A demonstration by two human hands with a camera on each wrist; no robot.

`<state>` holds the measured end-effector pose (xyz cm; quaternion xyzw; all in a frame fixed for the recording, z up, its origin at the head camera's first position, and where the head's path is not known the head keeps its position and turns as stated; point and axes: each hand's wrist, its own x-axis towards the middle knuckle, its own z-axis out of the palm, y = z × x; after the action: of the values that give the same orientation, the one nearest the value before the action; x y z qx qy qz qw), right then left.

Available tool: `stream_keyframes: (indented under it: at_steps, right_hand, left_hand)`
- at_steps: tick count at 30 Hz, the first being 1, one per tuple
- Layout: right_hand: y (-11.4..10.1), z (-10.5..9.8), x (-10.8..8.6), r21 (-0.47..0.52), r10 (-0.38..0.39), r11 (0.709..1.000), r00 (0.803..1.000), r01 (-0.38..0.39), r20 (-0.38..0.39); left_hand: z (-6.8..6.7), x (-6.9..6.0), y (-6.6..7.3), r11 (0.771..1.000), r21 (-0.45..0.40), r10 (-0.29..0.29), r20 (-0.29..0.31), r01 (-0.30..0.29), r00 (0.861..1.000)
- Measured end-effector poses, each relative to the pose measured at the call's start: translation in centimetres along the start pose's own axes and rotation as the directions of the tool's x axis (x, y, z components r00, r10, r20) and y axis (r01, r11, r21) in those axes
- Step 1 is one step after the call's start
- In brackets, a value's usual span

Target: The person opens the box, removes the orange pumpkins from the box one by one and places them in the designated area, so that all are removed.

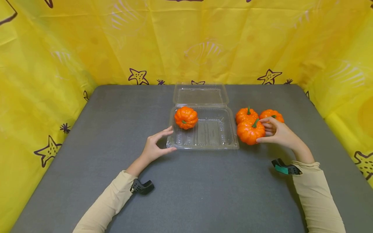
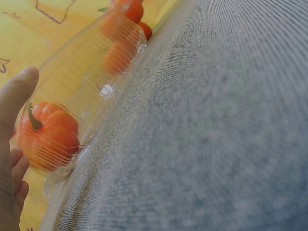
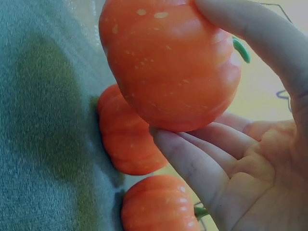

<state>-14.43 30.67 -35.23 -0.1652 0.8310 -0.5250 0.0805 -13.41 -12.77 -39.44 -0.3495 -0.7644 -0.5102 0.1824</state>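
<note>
A clear plastic clamshell container [image 1: 204, 142] lies opened out on the table, its lid [image 1: 201, 95] folded back. One small orange pumpkin [image 1: 186, 117] sits in its left part, stem toward me; the left wrist view shows this pumpkin [image 2: 48, 134] through the clear wall. My left hand [image 1: 154, 145] touches the container's left edge, thumb and fingers spread apart. To the right of the container, my right hand [image 1: 276, 132] pinches another pumpkin [image 1: 250, 132] between thumb and fingers. In the right wrist view the held pumpkin [image 3: 168, 67] is raised off the table.
Behind the held pumpkin stand two more pumpkins, one [image 1: 246, 114] near the container and one [image 1: 272, 115] farther right, partly hidden by my hand. The grey table [image 1: 198, 194] ends at a yellow patterned cloth [image 1: 189, 42] at the back and sides.
</note>
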Motion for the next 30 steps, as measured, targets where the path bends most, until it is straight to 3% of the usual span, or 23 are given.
stream_keyframes:
  at_steps: [21, 30]
  right_hand:
    - [1.3, -0.9, -0.2, -0.037, 0.099, 0.995, 0.993, -0.097, 0.060]
    - [1.7, -0.9, -0.2, -0.060, 0.105, 0.993, 0.993, -0.101, 0.061]
  left_hand:
    - [0.0, 0.0, 0.0, 1.000, 0.000, 0.012, -0.003, -0.012, 1.000]
    - [0.0, 0.0, -0.1, 1.000, 0.009, 0.021, -0.003, -0.021, 1.000]
